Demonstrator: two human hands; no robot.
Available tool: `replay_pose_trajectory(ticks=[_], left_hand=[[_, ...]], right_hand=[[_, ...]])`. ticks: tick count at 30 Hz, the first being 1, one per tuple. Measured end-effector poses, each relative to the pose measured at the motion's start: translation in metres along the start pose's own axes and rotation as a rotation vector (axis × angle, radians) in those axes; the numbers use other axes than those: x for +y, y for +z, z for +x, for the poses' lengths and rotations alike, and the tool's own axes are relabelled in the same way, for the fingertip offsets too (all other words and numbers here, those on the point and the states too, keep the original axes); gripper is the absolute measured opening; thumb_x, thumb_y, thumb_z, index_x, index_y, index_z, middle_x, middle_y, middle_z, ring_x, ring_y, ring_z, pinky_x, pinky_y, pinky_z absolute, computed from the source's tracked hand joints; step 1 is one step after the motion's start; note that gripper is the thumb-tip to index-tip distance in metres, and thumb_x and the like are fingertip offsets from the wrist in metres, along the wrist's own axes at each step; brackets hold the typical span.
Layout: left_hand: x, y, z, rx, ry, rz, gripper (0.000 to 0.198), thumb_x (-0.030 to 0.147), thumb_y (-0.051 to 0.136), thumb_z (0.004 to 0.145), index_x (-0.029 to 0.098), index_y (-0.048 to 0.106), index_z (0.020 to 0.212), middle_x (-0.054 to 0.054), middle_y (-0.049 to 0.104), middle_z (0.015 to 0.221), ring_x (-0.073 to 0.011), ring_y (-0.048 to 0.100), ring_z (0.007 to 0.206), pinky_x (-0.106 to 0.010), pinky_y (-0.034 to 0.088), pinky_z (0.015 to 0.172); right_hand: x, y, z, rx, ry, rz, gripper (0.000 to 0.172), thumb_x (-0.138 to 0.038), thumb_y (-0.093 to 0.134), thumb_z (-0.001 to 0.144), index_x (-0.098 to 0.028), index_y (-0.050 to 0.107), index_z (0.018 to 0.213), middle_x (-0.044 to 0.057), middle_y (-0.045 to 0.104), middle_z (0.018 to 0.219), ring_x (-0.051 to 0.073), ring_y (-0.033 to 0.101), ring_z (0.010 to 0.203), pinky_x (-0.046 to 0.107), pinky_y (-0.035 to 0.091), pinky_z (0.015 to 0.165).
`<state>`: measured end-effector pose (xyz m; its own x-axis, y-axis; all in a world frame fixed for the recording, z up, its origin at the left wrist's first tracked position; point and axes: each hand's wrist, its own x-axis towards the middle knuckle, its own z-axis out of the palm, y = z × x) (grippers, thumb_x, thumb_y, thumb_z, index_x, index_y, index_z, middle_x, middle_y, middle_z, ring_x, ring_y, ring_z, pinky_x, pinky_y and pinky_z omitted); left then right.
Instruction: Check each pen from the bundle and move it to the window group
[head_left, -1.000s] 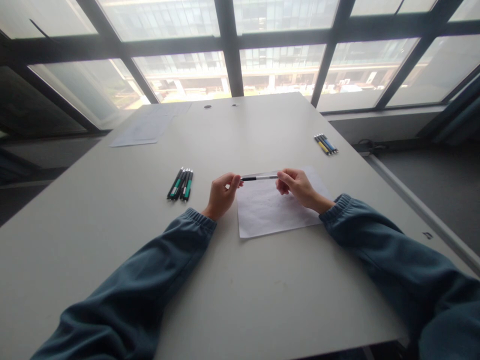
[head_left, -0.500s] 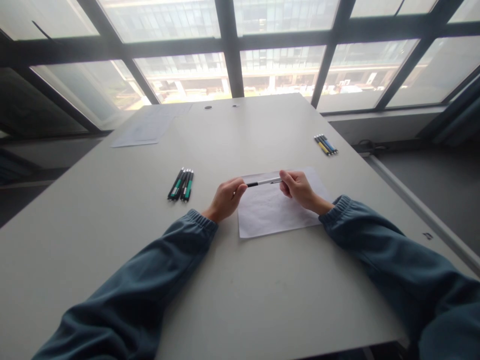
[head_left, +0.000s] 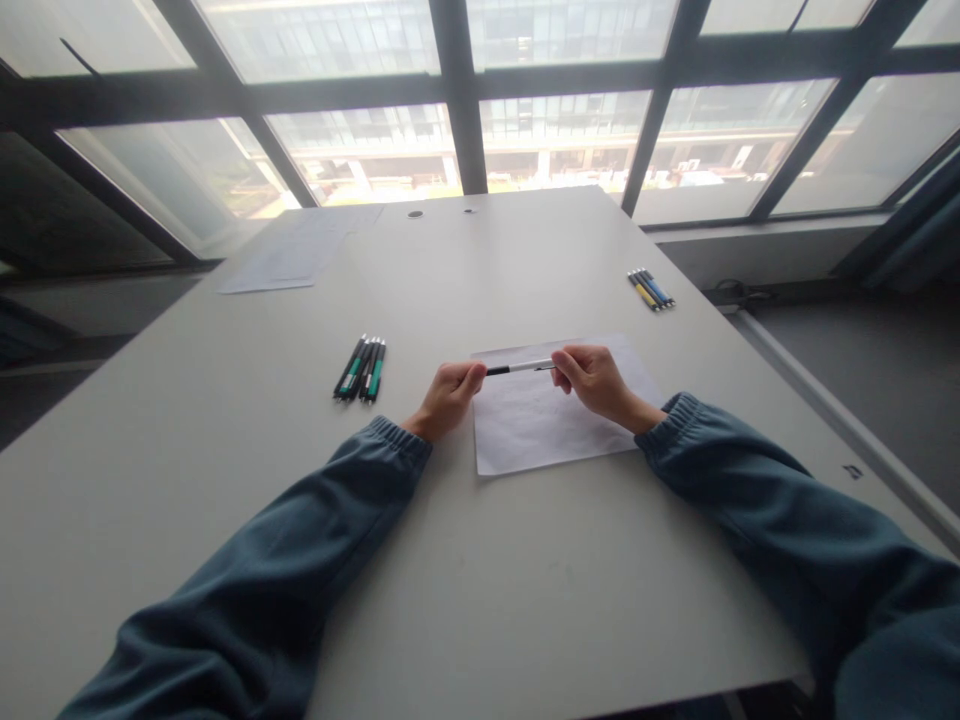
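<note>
A white and black pen [head_left: 517, 368] is stretched nearly level between my two hands, above a white sheet of paper [head_left: 540, 430]. My left hand [head_left: 450, 392] is closed on its black end, thumb on top. The clip end, on the right, is pinched by my right hand [head_left: 592, 378], and its tip is hidden in the fingers. To the left of my left hand, several black and green pens [head_left: 361, 370] lie side by side on the table [head_left: 450, 590].
A bundle of several pens with yellow and blue grips [head_left: 651, 289] lies by the table's right edge. More paper sheets [head_left: 277, 255] rest at the far left. Beyond the far edge stand large windows [head_left: 562, 130]. A round disc [head_left: 415, 214] sits near that edge.
Both hands and the pen have shifted very slightly left. The left thumb has come over the pen's end, and the grip on both ends is kept.
</note>
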<state>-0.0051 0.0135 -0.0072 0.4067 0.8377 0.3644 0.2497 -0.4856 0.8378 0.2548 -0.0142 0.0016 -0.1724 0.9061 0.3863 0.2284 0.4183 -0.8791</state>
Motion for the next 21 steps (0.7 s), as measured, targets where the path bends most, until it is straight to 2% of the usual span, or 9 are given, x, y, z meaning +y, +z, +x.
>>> replay_pose_trajectory(ticks=[8, 13, 16, 17, 19, 21], left_hand=[[-0.008, 0.002, 0.001, -0.025, -0.083, -0.131, 0.066, 0.069, 0.045, 0.097, 0.02, 0.034, 0.054, 0.003, 0.03, 0.052, -0.0093, 0.026, 0.05, -0.028, 0.02, 0.05], [-0.008, 0.008, 0.002, -0.025, -0.138, -0.191, 0.071, 0.078, 0.043, 0.092, 0.021, 0.032, 0.052, 0.004, 0.029, 0.049, -0.009, 0.026, 0.047, -0.028, 0.02, 0.049], [-0.003, 0.008, 0.002, 0.003, -0.091, -0.085, 0.076, 0.082, 0.034, 0.092, 0.018, 0.043, 0.052, 0.002, 0.038, 0.049, -0.0102, 0.035, 0.048, -0.028, 0.027, 0.051], [-0.001, 0.007, 0.002, 0.016, -0.061, -0.052, 0.078, 0.083, 0.03, 0.092, 0.017, 0.052, 0.057, 0.0, 0.045, 0.052, -0.0114, 0.041, 0.05, -0.028, 0.032, 0.053], [0.002, 0.006, 0.002, 0.063, 0.003, -0.029, 0.08, 0.081, 0.027, 0.094, 0.014, 0.069, 0.083, -0.004, 0.059, 0.064, -0.0146, 0.054, 0.061, -0.029, 0.042, 0.061], [0.004, 0.005, 0.002, 0.124, 0.055, -0.037, 0.073, 0.077, 0.034, 0.096, 0.016, 0.069, 0.114, -0.006, 0.068, 0.08, -0.0171, 0.064, 0.074, -0.029, 0.049, 0.069]], right_hand=[[0.002, -0.002, 0.001, 0.025, -0.07, -0.074, 0.049, -0.056, 0.057, 0.097, -0.018, 0.064, 0.068, -0.001, 0.056, 0.056, 0.011, 0.049, 0.053, 0.026, 0.037, 0.055], [0.007, -0.001, 0.001, 0.061, -0.103, -0.113, 0.045, -0.055, 0.057, 0.097, -0.018, 0.067, 0.075, 0.001, 0.063, 0.062, 0.014, 0.057, 0.059, 0.028, 0.042, 0.06], [0.01, 0.0, 0.001, 0.101, -0.091, -0.067, 0.044, -0.057, 0.056, 0.097, -0.019, 0.068, 0.078, 0.002, 0.066, 0.065, 0.015, 0.061, 0.063, 0.028, 0.045, 0.063], [0.011, 0.0, 0.001, 0.113, -0.085, -0.053, 0.044, -0.057, 0.056, 0.098, -0.019, 0.067, 0.078, 0.002, 0.066, 0.066, 0.015, 0.061, 0.063, 0.029, 0.046, 0.063], [0.012, -0.001, 0.001, 0.134, -0.073, -0.038, 0.045, -0.058, 0.055, 0.098, -0.019, 0.066, 0.077, 0.002, 0.066, 0.067, 0.015, 0.06, 0.062, 0.029, 0.046, 0.063], [0.013, -0.001, 0.001, 0.154, -0.058, -0.034, 0.047, -0.059, 0.054, 0.098, -0.019, 0.066, 0.076, 0.003, 0.066, 0.067, 0.015, 0.06, 0.062, 0.029, 0.046, 0.063]])
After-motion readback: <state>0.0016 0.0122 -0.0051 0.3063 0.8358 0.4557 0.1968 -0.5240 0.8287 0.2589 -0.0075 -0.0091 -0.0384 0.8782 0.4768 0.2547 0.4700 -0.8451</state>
